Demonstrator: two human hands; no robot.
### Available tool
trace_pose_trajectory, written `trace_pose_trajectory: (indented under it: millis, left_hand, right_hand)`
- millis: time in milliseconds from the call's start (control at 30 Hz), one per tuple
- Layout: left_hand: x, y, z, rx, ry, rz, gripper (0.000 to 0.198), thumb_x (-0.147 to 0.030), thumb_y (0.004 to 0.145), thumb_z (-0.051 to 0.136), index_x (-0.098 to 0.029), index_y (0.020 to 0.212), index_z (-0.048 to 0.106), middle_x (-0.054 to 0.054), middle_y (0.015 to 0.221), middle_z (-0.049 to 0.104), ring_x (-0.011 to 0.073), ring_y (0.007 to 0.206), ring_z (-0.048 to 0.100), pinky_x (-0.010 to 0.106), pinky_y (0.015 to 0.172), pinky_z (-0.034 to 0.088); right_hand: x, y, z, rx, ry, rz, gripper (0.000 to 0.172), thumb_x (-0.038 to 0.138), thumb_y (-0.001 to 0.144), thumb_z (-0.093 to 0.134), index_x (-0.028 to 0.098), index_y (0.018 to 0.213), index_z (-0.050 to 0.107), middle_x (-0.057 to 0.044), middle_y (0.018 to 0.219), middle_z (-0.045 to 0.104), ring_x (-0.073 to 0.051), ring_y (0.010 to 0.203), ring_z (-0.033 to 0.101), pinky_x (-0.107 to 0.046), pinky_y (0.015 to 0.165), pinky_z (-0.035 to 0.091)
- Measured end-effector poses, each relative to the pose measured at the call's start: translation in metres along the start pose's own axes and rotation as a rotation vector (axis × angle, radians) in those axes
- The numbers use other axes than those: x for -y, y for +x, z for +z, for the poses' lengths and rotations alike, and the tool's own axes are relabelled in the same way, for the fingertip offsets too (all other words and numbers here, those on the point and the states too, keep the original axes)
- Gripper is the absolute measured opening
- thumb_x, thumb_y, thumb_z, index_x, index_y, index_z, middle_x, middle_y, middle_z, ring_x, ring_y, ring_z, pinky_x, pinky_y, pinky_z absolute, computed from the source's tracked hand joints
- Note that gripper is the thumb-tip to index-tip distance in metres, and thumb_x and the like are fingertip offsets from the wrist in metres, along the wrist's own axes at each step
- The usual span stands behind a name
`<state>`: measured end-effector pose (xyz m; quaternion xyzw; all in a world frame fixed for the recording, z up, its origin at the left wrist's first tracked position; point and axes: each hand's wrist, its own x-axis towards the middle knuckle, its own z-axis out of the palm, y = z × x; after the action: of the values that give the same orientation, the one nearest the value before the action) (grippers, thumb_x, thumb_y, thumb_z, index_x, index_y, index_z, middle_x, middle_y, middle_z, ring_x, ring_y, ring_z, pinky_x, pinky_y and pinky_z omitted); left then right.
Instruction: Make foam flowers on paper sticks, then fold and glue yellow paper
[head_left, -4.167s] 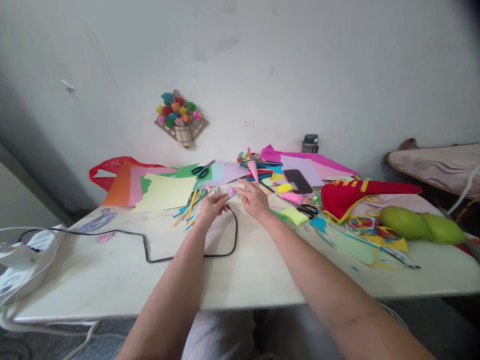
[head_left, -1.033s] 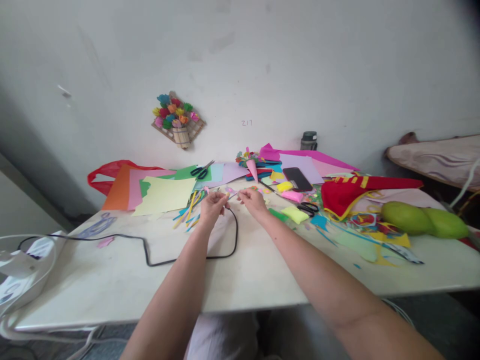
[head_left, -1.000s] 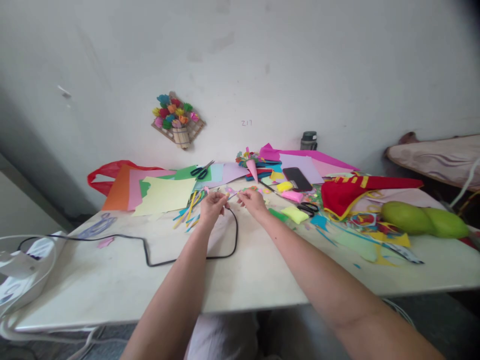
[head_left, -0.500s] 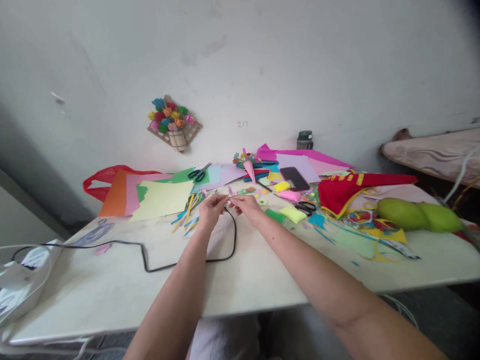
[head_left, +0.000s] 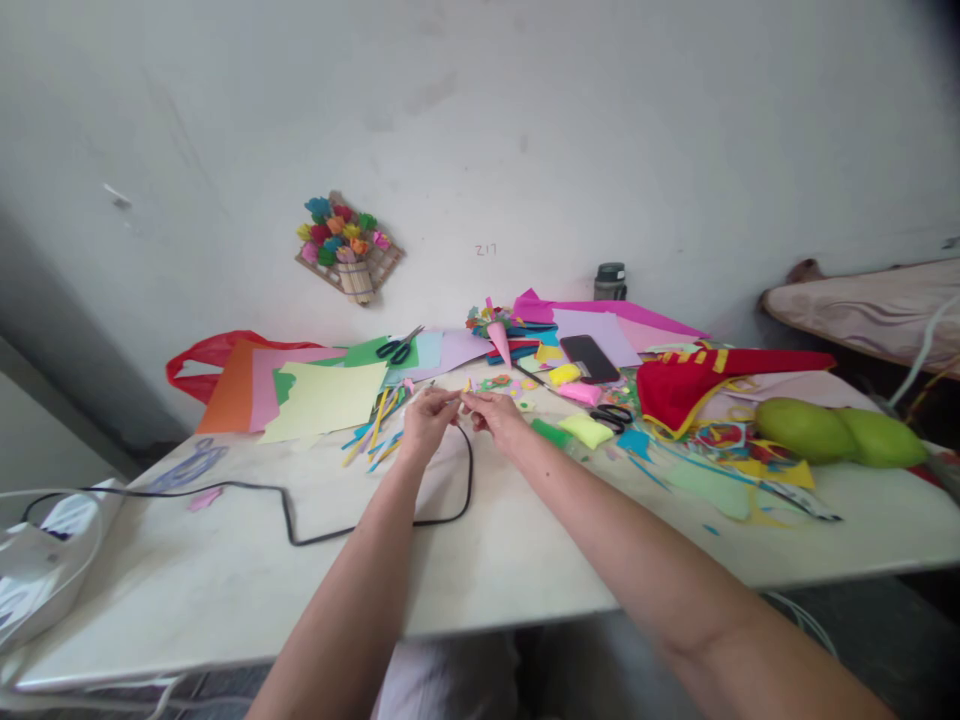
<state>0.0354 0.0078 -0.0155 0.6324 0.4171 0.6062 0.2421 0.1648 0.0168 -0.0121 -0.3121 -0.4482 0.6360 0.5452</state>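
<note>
Head view looks down two bare forearms to the far middle of the counter (head_left: 525, 540), where the left hand (head_left: 426, 425) and the right hand (head_left: 496, 415) meet fingertip to fingertip. Each grip is pinched almost closed, thumb against forefinger, on a paper scrap (head_left: 465, 388) held between them just above the surface. The scrap is so small here that I can only say it looks thin and yellowish, probably a strip. Taking it from both sides and lifting it off the counter leaves it free to be turned or pressed, clear of the clutter below.

A black cable (head_left: 471, 470) starts just beside the hands, curves under the left forearm and trails off toward the left edge. Just left of the left hand lies a fan of coloured strips (head_left: 375, 430), near enough to be picked up one at a time. Sheets of paper (head_left: 326, 395) lie flat further left, with scissors (head_left: 397, 348) resting on them. Beyond the right hand are a pink cone (head_left: 499, 342), a phone (head_left: 589, 358) and a red cloth (head_left: 720, 385), all pushed back toward the wall, which leaves bare counter in front. A paper flower bunch (head_left: 346, 245) hangs on the wall.
</note>
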Motion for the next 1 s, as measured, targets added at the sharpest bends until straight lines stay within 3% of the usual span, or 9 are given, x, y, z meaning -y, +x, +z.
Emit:
trace_pose_trajectory:
  millis: [300, 500, 633, 767, 1000]
  left_hand:
    - [-0.014, -0.003, 0.007, 0.012, -0.159, -0.138, 0.040, -0.030, 0.059, 0.069, -0.014, 0.090, 0.050, -0.005, 0.056, 0.055, 0.0094, 0.042, 0.054, 0.023, 0.044, 0.045]
    - [-0.016, -0.006, 0.004, 0.113, 0.035, -0.269, 0.029, -0.038, 0.064, 0.063, -0.013, 0.076, 0.055, -0.003, 0.046, 0.055, 0.0078, 0.032, 0.046, 0.019, 0.033, 0.035]
    - [-0.019, -0.008, 0.000, 0.220, 0.030, -0.365, 0.029, -0.041, 0.066, 0.061, -0.014, 0.060, 0.051, -0.002, 0.045, 0.054, 0.0063, 0.031, 0.043, 0.019, 0.032, 0.033]
    - [-0.021, -0.008, -0.006, 0.252, 0.001, -0.384, 0.029, -0.040, 0.066, 0.062, -0.014, 0.058, 0.050, -0.003, 0.044, 0.052, 0.0048, 0.031, 0.040, 0.018, 0.031, 0.029]
    - [-0.023, -0.008, -0.007, 0.246, -0.015, -0.368, 0.031, -0.041, 0.068, 0.061, -0.014, 0.058, 0.050, -0.004, 0.042, 0.050, 0.0034, 0.030, 0.036, 0.016, 0.031, 0.025]
  right_hand:
    - [0.001, -0.001, 0.004, -0.083, 0.040, -0.040, 0.021, 0.031, 0.054, 0.067, 0.012, 0.060, 0.060, 0.004, 0.049, 0.052, -0.004, 0.039, 0.037, -0.018, 0.037, 0.029]
    - [0.005, 0.000, 0.001, -0.162, 0.001, -0.118, 0.017, 0.029, 0.055, 0.064, 0.012, 0.058, 0.060, 0.005, 0.045, 0.050, -0.003, 0.037, 0.034, -0.019, 0.036, 0.026]
    - [0.007, 0.003, -0.003, -0.195, -0.002, -0.153, 0.017, 0.028, 0.056, 0.063, 0.012, 0.060, 0.060, 0.006, 0.043, 0.048, -0.003, 0.036, 0.033, -0.019, 0.036, 0.025]
    - [0.009, 0.006, -0.007, -0.236, -0.026, -0.164, 0.018, 0.030, 0.057, 0.064, 0.012, 0.059, 0.059, 0.005, 0.043, 0.049, -0.004, 0.037, 0.034, -0.019, 0.036, 0.026]
    - [0.003, 0.005, -0.003, -0.102, -0.127, -0.136, 0.022, 0.034, 0.060, 0.062, 0.013, 0.056, 0.057, 0.004, 0.046, 0.052, -0.004, 0.036, 0.034, -0.019, 0.035, 0.027]
